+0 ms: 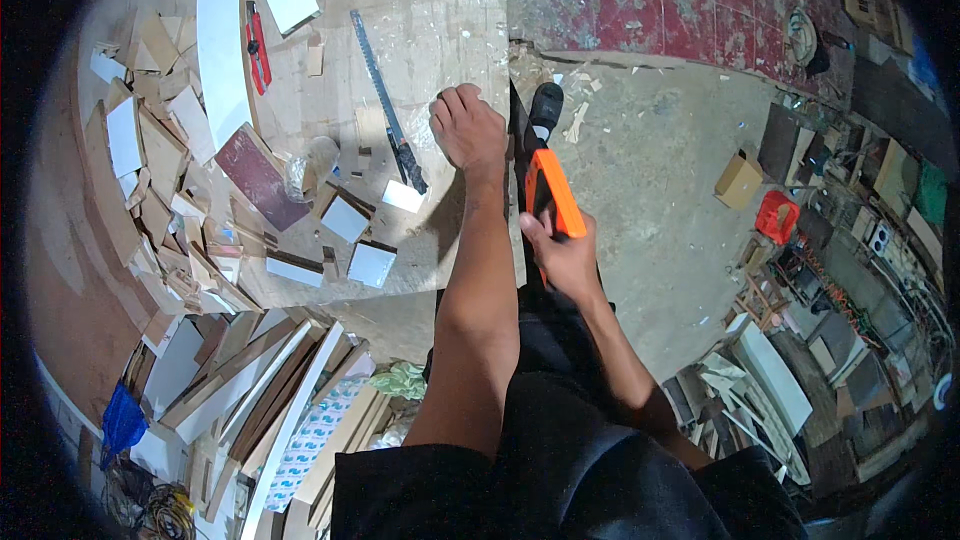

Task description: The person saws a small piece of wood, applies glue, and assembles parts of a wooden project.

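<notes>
The right hand (562,255) is clenched around the orange handle of a stiff, fairly light handsaw (545,185), its natural hold, while at ten o'clock the left hand (470,128) presses, fingers curled and grasping nothing, on the rigid wooden board (440,30).

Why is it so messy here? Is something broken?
Nothing looks plainly broken. Wood offcuts lie in a jumbled heap left of the workbench, and more boards are piled unevenly below it. The left hand rests on the bench; the right hand grips an orange-handled saw.
</notes>
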`<state>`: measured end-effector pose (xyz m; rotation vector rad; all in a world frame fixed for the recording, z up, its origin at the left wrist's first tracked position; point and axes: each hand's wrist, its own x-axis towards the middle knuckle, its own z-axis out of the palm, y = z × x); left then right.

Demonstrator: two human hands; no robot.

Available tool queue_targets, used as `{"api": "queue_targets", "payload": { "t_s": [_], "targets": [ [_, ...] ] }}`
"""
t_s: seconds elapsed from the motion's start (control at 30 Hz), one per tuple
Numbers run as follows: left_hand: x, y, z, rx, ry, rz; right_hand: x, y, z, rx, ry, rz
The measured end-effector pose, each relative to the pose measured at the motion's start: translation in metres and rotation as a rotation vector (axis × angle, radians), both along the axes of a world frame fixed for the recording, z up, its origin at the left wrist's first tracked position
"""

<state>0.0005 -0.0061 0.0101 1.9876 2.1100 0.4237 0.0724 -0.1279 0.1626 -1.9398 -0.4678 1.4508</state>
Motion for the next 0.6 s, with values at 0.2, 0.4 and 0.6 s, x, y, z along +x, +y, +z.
{"api": "queue_targets", "payload": {
  "t_s": [0.2,0.4,0.6],
  "targets": [
    [-0.003,0.001,0.000,-0.001,0.011,0.001,-0.004,0.011,-0.013,0.020,0.016,-0.048],
    [-0.004,0.006,-0.002,0.004,0.037,-0.013,-0.005,-0.002,0.015,-0.035,0.012,-0.017],
    [-0.001,0.000,0.003,0.014,-0.003,-0.013,-0.003,0.003,-0.008,0.000,-0.024,0.019]
  ]
}}
